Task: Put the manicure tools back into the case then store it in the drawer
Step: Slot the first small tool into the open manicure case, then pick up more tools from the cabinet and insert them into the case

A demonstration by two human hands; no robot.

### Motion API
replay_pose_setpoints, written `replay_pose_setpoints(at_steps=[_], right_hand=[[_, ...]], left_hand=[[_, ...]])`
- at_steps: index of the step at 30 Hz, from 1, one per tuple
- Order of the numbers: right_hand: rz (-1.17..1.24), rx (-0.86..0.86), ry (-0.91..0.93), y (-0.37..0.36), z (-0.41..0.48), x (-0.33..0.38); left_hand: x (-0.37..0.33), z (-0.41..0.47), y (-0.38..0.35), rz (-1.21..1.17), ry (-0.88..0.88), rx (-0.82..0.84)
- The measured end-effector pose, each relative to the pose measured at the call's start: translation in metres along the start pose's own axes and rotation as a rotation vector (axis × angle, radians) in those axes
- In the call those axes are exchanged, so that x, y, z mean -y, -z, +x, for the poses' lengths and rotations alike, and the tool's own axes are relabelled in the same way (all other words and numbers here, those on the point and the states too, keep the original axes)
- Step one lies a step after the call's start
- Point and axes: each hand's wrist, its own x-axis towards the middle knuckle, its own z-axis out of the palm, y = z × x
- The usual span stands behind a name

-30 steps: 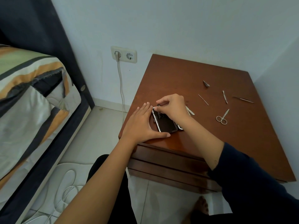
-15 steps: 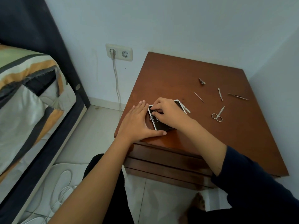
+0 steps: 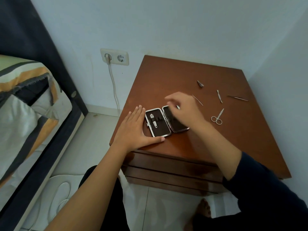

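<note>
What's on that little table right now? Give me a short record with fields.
surface: wooden nightstand
case: open flat, one clipper strapped in its left half
left hand: flat against the case edge
right hand: blurred above the right half, apparently empty
loose tools: scissors, tweezers, thin pick, small clipper, pusher
drawers: closed
</note>
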Motion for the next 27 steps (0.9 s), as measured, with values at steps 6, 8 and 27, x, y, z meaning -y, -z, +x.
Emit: replay_pose_setpoints(at_steps=[6,8,27], right_hand=[[-0.170,-0.218,-0.459,0.044,0.051,-0.091],[-0.213,-0.160,-0.538,0.041,0.064,-0.108],[0.274,0.089,-0.323,0.042,0.051,-0.030]], left_hand=[[-0.001,0.002,0.000,0.025,0.010,0.016],[0.000,0.003,-0.001,0.032,0.011,0.020],[-0.003,0.000,0.006,-0.050,-0.022,0.023]])
